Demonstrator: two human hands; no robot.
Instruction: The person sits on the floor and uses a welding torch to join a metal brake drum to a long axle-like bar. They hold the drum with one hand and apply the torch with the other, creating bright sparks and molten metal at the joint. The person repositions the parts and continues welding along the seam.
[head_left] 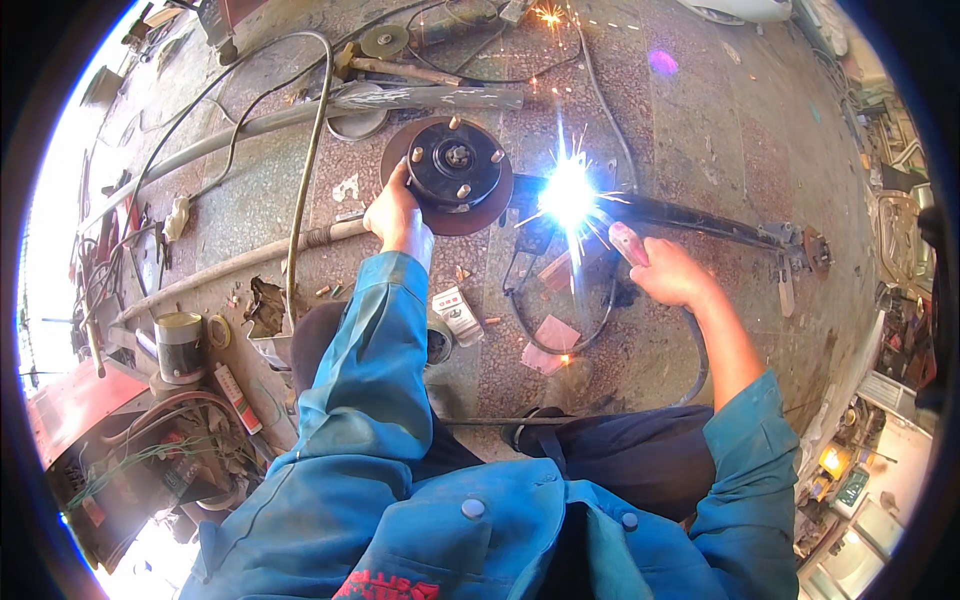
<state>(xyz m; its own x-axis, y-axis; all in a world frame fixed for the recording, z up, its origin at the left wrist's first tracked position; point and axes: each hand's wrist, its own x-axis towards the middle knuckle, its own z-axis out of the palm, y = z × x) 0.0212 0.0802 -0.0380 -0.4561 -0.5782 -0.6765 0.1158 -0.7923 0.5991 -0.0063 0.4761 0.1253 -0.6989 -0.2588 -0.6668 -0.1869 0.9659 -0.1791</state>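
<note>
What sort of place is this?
Likely a metalworking or vehicle repair shop: a bright welding arc, the torch in the right hand, and a studded wheel hub held by the left hand.

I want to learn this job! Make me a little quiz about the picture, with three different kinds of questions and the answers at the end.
1. True or false: the left hand is touching the round wheel hub.

2. Choose one: the right hand is holding
A) a paint can
B) a welding torch
C) a brush

3. Fill in the missing word: the bright white-blue glare shows nearer to the ____ hand.

Key: 1. True. 2. B. 3. Right.
</note>
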